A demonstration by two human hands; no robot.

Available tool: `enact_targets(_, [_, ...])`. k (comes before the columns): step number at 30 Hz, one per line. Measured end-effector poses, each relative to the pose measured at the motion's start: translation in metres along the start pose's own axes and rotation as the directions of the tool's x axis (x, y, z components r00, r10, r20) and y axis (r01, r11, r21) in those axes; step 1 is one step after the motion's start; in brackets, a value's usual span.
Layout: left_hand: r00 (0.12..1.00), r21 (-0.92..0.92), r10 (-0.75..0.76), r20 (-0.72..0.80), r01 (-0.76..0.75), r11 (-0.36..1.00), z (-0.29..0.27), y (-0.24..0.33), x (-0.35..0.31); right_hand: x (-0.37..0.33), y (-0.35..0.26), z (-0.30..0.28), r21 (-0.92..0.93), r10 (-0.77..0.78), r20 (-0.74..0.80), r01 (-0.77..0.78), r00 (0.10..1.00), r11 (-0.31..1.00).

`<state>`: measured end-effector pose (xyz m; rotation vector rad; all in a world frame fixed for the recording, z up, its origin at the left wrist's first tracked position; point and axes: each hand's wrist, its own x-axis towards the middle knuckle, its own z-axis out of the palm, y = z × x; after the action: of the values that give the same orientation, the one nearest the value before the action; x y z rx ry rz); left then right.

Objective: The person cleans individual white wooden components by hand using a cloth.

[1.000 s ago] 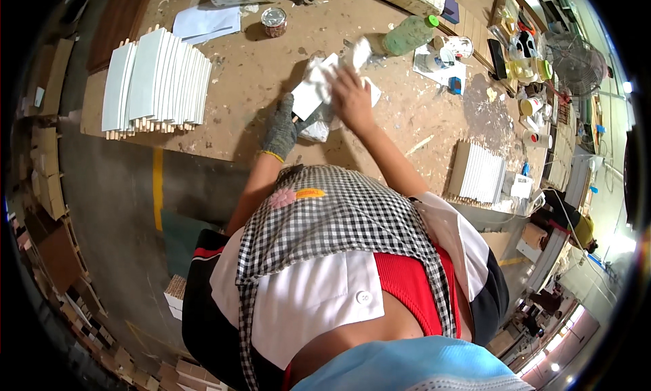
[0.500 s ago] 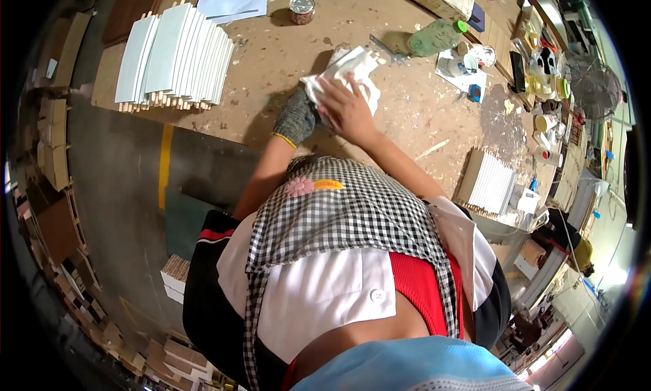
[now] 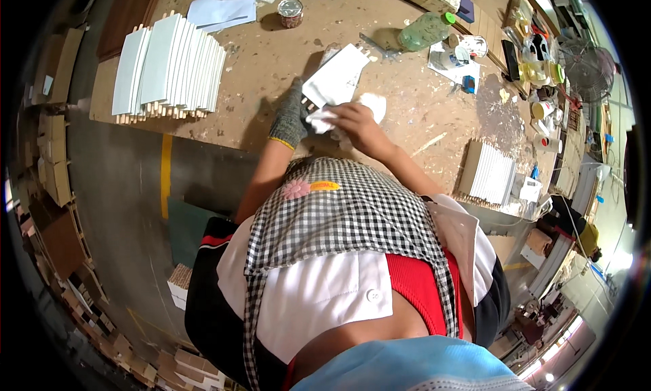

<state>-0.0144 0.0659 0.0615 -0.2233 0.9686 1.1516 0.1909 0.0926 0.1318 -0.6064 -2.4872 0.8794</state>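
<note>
A small white-painted board (image 3: 337, 76) with wooden dowel pegs at its ends is tilted over the worktable (image 3: 264, 59). My left hand (image 3: 290, 116), in a grey knit glove with a yellow cuff edge, grips it along its left edge; the glove's fingertips are partly hidden. Bunched in my bare right hand (image 3: 363, 128) is a white cloth (image 3: 373, 105), pressed at the board's near end with the fingers closed round it. Part of the cloth hangs out beyond the knuckles.
Stacked white boards with pegs (image 3: 173, 66) stand at the left, and another stack (image 3: 487, 174) at the right edge. A small tin (image 3: 290, 13), a green-capped bottle (image 3: 426, 32), paper sheets (image 3: 220, 11) and a blue box (image 3: 468, 84) lie around. A fan (image 3: 588, 72) is far right.
My right hand has drawn the cloth back toward me, off the board's face onto its near end. The white face is now uncovered. My left hand keeps hold.
</note>
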Motion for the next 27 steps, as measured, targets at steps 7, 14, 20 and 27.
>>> enact_targets(7, [0.734,0.837,0.6,0.318,-0.515,0.187,0.016,-0.003,-0.041,0.061,-0.017,-0.015,-0.082,0.034,-0.377,-0.07,0.926,0.994])
enact_targets(14, [0.636,0.818,0.641,0.431,-0.575,0.021,0.047,-0.004,-0.072,0.038,0.146,-0.009,0.053,0.318,-0.62,-0.367,0.718,0.929])
enact_targets(20, [0.406,0.59,0.431,0.806,-0.611,-0.528,0.013,0.021,-0.061,-0.033,0.184,-0.065,0.756,0.843,-0.349,-0.409,0.409,0.511])
enact_targets(27, [0.413,0.624,0.483,0.772,-0.635,-0.455,-0.005,0.0,-0.056,0.0,0.082,-0.057,0.476,0.669,-0.606,-0.477,0.431,0.739])
